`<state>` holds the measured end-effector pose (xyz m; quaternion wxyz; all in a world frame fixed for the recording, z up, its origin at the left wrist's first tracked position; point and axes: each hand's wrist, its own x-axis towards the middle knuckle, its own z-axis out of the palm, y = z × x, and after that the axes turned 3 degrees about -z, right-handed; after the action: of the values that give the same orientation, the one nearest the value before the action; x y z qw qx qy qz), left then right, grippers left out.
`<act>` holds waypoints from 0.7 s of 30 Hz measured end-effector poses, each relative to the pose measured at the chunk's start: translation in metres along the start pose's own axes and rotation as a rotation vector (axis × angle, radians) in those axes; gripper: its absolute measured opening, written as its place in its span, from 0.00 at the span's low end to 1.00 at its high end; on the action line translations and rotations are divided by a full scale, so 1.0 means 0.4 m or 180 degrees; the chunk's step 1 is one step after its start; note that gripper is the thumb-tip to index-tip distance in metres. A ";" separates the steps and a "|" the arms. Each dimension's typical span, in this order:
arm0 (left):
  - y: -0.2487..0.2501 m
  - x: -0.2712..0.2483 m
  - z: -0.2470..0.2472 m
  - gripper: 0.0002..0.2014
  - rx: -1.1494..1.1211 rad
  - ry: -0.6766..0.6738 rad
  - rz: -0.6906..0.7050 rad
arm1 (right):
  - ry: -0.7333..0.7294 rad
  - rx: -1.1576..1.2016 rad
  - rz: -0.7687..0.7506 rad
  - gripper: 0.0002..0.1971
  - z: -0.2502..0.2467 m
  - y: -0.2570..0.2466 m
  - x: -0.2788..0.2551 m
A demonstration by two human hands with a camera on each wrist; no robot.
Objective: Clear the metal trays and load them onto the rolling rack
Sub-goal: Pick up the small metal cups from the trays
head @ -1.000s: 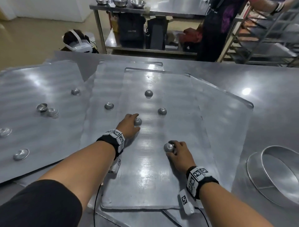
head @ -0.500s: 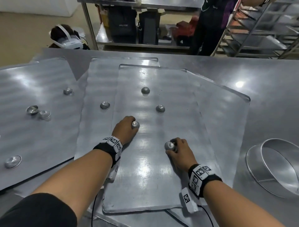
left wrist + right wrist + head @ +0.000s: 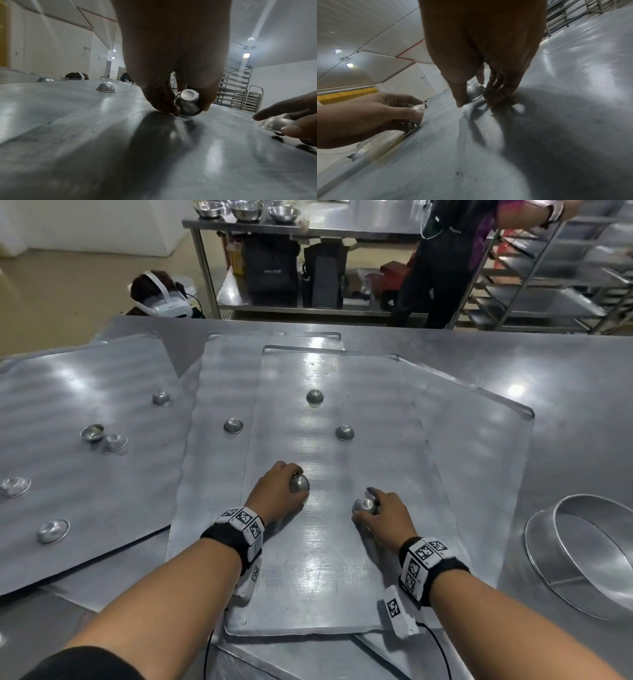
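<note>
Flat metal trays lie overlapped on the steel table; the top tray (image 3: pixel 329 587) is in front of me. My left hand (image 3: pixel 279 496) pinches a small upturned metal cup (image 3: pixel 299 483) and has it tilted off the tray, as the left wrist view shows (image 3: pixel 187 104). My right hand (image 3: pixel 385 515) grips a second small cup (image 3: pixel 363 505) between thumb and fingers, its rim at the tray surface (image 3: pixel 473 91). Two more cups (image 3: pixel 314 397) (image 3: pixel 344 432) sit farther up the top tray. The rolling rack (image 3: pixel 561 268) stands at the back right.
Further cups lie on the left trays (image 3: pixel 233 425) (image 3: pixel 102 436) (image 3: pixel 53 531). A round metal ring pan (image 3: pixel 589 556) sits at the right of the table. A person (image 3: pixel 445 261) stands by the rack; another wearing a headset (image 3: pixel 164 299) is behind the table.
My left hand has tipped its cup up off the tray. My right hand keeps its grip on the other cup. The head view shifted slightly.
</note>
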<state>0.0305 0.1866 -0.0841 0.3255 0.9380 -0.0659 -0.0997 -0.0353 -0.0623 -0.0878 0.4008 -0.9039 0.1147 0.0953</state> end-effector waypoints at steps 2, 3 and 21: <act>0.005 -0.015 -0.002 0.20 -0.0085 0.0029 0.0043 | 0.0001 -0.0036 -0.0002 0.31 0.001 -0.002 -0.003; 0.006 -0.021 -0.004 0.19 -0.0112 0.0041 0.0058 | 0.0016 -0.0058 -0.0009 0.30 0.003 -0.004 -0.004; -0.025 -0.097 -0.025 0.34 -0.0084 -0.0140 -0.0086 | -0.0085 -0.0210 -0.0383 0.27 0.023 -0.025 -0.046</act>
<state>-0.0043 0.2077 -0.0773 0.3350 0.9320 -0.0591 -0.1255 -0.0508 -0.0465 -0.0818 0.3774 -0.9205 0.0515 0.0869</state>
